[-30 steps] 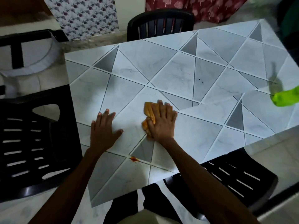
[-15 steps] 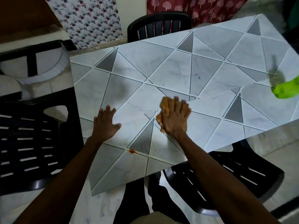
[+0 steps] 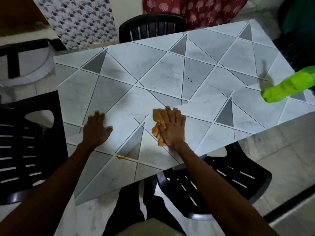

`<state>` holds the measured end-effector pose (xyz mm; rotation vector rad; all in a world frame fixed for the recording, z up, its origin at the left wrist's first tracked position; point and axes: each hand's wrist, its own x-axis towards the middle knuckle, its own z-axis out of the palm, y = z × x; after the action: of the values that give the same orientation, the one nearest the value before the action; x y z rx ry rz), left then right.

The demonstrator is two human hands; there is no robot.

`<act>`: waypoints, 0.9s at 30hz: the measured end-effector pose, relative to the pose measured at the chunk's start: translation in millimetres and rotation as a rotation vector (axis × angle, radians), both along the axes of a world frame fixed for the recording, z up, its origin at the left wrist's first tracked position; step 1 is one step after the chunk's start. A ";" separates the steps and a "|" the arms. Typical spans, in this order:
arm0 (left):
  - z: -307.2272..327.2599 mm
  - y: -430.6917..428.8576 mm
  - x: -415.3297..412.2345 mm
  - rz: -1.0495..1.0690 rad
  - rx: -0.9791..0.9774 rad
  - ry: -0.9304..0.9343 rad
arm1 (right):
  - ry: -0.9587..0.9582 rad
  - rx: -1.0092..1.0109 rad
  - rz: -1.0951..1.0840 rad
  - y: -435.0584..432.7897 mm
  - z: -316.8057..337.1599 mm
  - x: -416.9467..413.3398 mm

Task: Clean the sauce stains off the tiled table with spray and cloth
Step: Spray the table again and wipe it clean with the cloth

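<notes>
One table (image 3: 153,68) of pale and grey triangular tiles fills most of the view; black chairs (image 3: 221,183) stand round it. The left hand (image 3: 96,132) lies flat on the tiles, fingers straight and spread, holding nothing; it seems to brace the body. The right hand (image 3: 173,129) presses flat too, fingers straight and together on top of the cloth (image 3: 157,116); nothing is curled or pinched. A green bottle (image 3: 288,87), likely the spray, lies tilted far out to the right of the right fingertips, near the table edge and well apart from both hands. The orange cloth is bunched under the right palm and pokes out past the thumb side and the fingertips. The stain (image 3: 121,157) is a small orange blot on a grout line, back behind the left fingers towards the wrists, between the two forearms; a faint smear runs up from it.

The wiping is under way, yet that blot is untouched. To do it well, the right hand should draw the cloth back towards the body and over the blot, with the palm pressing evenly; the grout line probably needs short rubs along its length; folding to a fresh face would avoid smearing.

No brand, label or writing can be read anywhere; the bottle is too blurred.
</notes>
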<state>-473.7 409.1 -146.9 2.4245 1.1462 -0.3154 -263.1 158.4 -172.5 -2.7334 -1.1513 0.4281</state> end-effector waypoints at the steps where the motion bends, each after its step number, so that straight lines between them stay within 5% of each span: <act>1: 0.0 -1.0 -0.1 0.000 0.009 0.005 | -0.003 -0.020 -0.075 -20.6 -0.3 12.2; 8: 5.1 -16.8 10.5 0.038 0.053 0.019 | -0.024 -0.057 -0.188 -102.5 7.2 -42.4; 15: -11.0 -51.0 31.3 -0.006 0.049 -0.034 | -0.020 -0.010 0.307 -13.1 12.6 -79.6; 22: -15.4 -50.9 33.2 -0.025 0.061 -0.005 | 0.049 -0.025 -0.212 -74.3 8.1 51.3; 27: -7.4 -53.3 35.5 -0.039 0.070 0.011 | 0.006 -0.033 -0.278 -124.8 6.7 21.8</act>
<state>-438.2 355.8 -154.2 2.5116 1.1345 -0.3062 -241.2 33.7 -165.8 -2.8596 -0.7509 0.4193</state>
